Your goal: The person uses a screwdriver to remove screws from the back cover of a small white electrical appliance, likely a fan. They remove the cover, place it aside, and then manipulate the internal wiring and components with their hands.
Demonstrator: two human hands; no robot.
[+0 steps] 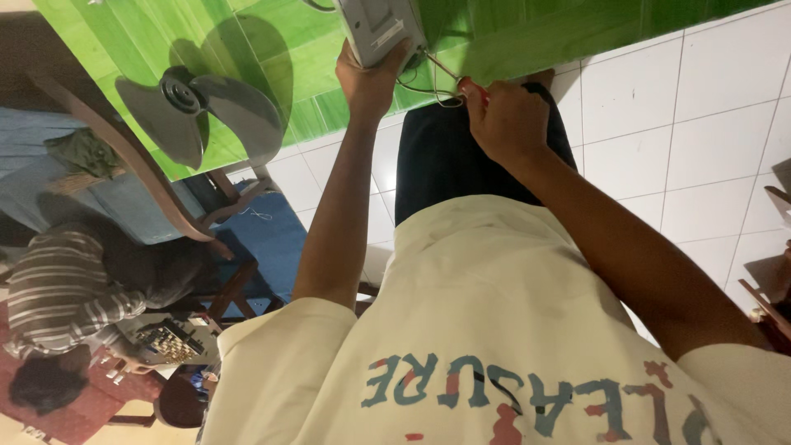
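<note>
My left hand (368,81) grips the lower end of a grey plastic housing (381,26) at the top of the view, over a green mat (527,37). My right hand (507,119) is closed on a small red-handled tool (471,87), its tip near thin wires (428,84) that hang from the housing. Both hands sit above my lap in black trousers (449,161). My cream shirt (494,330) fills the bottom of the view.
A grey three-blade fan propeller (198,107) lies on the green mat at the left. A person in a striped top (66,288) sits at the far left by a wooden chair (165,198) and a blue cloth (268,239). White floor tiles (692,140) spread to the right.
</note>
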